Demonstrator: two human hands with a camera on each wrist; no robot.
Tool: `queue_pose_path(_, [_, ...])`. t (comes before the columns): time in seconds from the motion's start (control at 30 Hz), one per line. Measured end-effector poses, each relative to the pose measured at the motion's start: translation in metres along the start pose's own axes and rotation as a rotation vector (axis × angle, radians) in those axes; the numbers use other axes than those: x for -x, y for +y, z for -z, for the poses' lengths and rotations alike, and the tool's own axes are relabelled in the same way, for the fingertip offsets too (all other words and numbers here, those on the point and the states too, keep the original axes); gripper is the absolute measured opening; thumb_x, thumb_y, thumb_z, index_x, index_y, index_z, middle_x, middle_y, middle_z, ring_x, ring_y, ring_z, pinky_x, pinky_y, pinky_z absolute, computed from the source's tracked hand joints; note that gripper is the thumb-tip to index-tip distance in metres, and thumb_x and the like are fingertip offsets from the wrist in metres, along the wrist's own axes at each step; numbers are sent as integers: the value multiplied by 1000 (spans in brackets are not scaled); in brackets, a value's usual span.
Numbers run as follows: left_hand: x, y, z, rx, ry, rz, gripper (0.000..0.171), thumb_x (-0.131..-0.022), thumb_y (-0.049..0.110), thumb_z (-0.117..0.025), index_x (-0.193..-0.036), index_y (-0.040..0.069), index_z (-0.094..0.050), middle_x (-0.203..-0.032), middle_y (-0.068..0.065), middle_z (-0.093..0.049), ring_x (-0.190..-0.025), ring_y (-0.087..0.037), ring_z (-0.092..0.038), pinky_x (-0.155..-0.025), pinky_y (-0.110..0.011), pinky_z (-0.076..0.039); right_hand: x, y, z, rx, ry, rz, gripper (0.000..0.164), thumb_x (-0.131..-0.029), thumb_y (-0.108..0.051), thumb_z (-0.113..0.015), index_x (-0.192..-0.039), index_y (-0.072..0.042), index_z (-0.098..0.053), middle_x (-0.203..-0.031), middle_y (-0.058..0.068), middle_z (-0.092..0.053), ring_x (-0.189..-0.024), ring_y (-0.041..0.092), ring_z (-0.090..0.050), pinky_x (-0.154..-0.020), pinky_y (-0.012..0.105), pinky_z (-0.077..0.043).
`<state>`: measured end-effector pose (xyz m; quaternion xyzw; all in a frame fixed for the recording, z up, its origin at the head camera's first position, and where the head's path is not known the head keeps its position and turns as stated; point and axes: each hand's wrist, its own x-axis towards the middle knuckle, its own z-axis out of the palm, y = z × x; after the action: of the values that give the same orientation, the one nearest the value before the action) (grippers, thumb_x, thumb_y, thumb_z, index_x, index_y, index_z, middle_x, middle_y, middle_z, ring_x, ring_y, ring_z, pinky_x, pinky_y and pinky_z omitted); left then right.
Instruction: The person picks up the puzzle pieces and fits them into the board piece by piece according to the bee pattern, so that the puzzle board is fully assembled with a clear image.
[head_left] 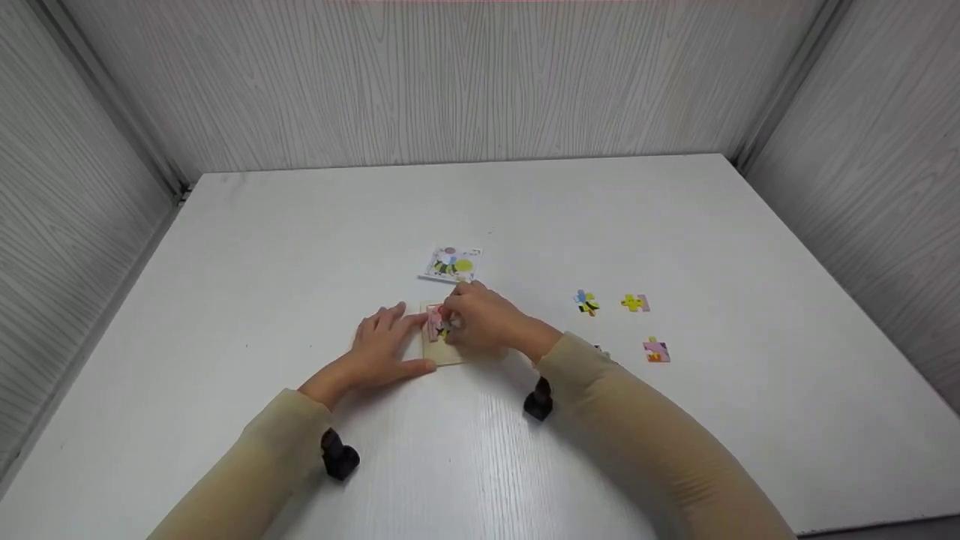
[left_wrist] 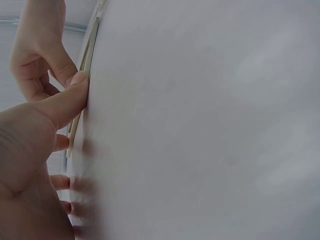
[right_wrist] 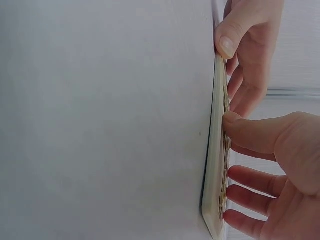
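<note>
A small light wooden puzzle board (head_left: 448, 354) lies flat on the table, with pink printed puzzle pieces (head_left: 433, 324) in its upper left part. My left hand (head_left: 386, 349) is spread at the board's left side. Its thumb touches the near edge, and its index fingertip is at the far left. Over the right part of the board, my right hand (head_left: 484, 319) pinches a puzzle piece against the others, and its palm hides much of the board. In the right wrist view, the right thumb (right_wrist: 255, 132) and fingertips reach down onto the board's top.
Loose puzzle pieces lie to the right: a bee piece (head_left: 587, 302), a yellow piece (head_left: 634, 303) and a pink-purple piece (head_left: 656, 350). Another piece is partly behind the right sleeve. A bee picture card (head_left: 454, 264) lies beyond the board. Grained panels (head_left: 465, 82) wall the table.
</note>
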<state>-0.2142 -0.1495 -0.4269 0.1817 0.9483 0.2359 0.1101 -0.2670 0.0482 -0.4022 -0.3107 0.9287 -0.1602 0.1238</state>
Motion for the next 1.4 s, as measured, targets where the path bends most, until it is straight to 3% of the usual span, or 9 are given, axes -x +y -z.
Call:
queue_pose_path(0.3, [1,0,0,-31,18,-11,85,-81,53,-64,-144,7,-31,-149,-26,-17,-134,-46,-11,-106,-58,-7,1,0,-1,60,44,79,32,-81,-23,-73,-108,-9,-67,-110,4,-55,-102,18,-47,-87,32,-41])
queue_pose_path(0.63, [0,-1,-1,-25,5,2,83,-81,55,-62,-145,10,-31,-150,-24,-15,-135,-46,-8,-106,-58,-5,0,-1,0,49,28,60,33,-82,-23,-73,-112,-12,-66,-111,2,-54,-102,17,-46,-88,32,-41])
queue_pose_path(0.9, [0,-1,-1,-43,5,-6,83,-82,55,-61,-145,10,-31,-150,-25,-15,-135,-46,-9,-105,-59,-6,-1,1,-1,82,10,104,37,-82,-21,-72,-118,-25,-66,-113,6,-52,-102,20,-46,-86,32,-40])
queue_pose_path(1.4, [0,-3,-2,-25,11,-31,81,-83,52,-61,-145,10,-31,-149,-26,-15,-134,-47,-8,-105,-59,-5,-1,4,-3,100,25,134,32,-83,-20,-70,-114,-25,-69,-115,8,-53,-102,23,-45,-85,34,-41])
